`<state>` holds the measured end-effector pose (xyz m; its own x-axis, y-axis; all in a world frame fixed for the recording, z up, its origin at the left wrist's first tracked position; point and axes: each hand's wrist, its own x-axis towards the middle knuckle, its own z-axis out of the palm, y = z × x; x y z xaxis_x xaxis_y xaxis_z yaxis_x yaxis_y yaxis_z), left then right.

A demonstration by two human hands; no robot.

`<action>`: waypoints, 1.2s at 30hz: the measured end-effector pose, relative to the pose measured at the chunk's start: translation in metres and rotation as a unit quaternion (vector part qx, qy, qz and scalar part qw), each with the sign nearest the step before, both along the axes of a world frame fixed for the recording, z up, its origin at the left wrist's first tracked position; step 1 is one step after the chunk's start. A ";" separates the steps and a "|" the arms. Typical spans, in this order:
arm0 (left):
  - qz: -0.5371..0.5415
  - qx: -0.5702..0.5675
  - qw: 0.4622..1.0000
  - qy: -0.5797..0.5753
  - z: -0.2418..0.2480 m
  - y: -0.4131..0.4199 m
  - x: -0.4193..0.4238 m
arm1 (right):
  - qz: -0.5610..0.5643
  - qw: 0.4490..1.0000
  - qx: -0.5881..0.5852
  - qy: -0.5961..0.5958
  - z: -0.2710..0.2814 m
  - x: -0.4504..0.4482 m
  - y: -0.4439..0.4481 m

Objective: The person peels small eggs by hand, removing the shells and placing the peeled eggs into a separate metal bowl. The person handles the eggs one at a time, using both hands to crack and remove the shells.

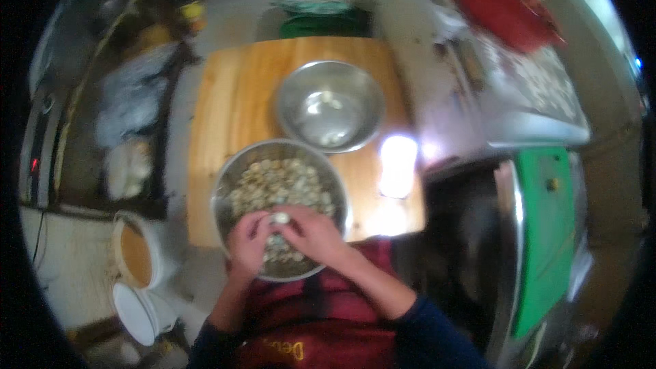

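A steel bowl (221, 200) close to me holds a heap of small roundish pieces (279, 182), pale and brownish, which look like quail eggs. Above that heap, my left hand (249, 238) and my right hand (312, 233) meet at the fingertips. Pinched between them is a small white egg-like piece (280, 218). Blur hides whether any shell is on it. Beyond stands a second steel bowl (312, 125), overlapping the first in view, with a few small pale pieces (332, 100) at its bottom.
Both bowls rest on a wooden table (230, 92). At its right lies a glaring white object (398, 166), washed out by light. White buckets (134, 312) stand at left. A green board (546, 236) and a red basin (505, 7) are at right.
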<state>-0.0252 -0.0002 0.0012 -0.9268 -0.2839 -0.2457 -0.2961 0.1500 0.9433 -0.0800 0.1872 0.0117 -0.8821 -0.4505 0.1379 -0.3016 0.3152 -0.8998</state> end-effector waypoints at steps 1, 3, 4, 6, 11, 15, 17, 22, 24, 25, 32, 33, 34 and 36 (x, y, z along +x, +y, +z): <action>0.001 0.008 1.000 0.001 -0.001 0.000 0.001 | 0.011 1.000 0.003 0.014 0.001 -0.001 0.001; 0.002 0.031 0.999 0.012 -0.003 0.000 0.000 | 0.024 1.000 0.006 0.005 0.004 -0.002 0.001; 0.002 0.049 0.999 0.017 -0.003 0.001 0.002 | 0.023 1.000 0.013 -0.005 0.005 -0.001 0.001; 0.001 0.076 0.997 0.029 -0.003 0.000 0.002 | 0.018 0.997 0.016 -0.069 0.010 -0.002 0.002; -0.012 0.074 0.996 0.049 0.001 0.001 0.001 | 0.024 0.993 -0.007 -0.115 0.015 -0.006 0.001; -0.015 0.078 0.996 0.038 0.004 0.002 0.002 | 0.015 0.989 -0.031 -0.142 0.015 -0.008 0.003; -0.003 0.113 0.993 0.031 0.004 0.002 0.002 | 0.016 0.988 -0.019 -0.154 0.015 -0.008 0.005; 0.027 0.107 0.994 0.026 0.001 -0.001 0.000 | 0.019 0.986 -0.045 -0.161 0.016 -0.009 0.006; 0.008 0.100 0.994 0.034 0.001 -0.001 0.001 | 0.022 0.979 -0.046 -0.198 0.017 -0.009 0.005; -0.013 0.085 0.995 0.044 0.002 -0.001 0.001 | 0.025 0.983 -0.034 -0.181 0.017 -0.009 0.004; 0.038 0.105 0.993 0.039 0.008 -0.001 0.002 | 0.018 0.981 -0.049 -0.188 0.010 -0.012 0.005; 0.046 0.100 0.994 0.024 0.008 -0.002 0.002 | 0.017 0.983 -0.052 -0.177 0.008 -0.011 0.004; 0.054 0.107 0.992 0.030 0.007 -0.002 0.001 | 0.012 0.988 -0.043 -0.148 0.007 -0.011 0.004; 0.059 0.113 0.991 0.034 0.006 -0.001 0.000 | 0.001 0.996 -0.021 -0.092 0.003 -0.011 0.006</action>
<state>-0.0251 -0.0013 0.0071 -0.9066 -0.3368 -0.2543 -0.2345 -0.0989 0.9671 -0.0914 0.1930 0.0146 -0.8929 -0.4503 -0.0068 -0.1312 0.2747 -0.9525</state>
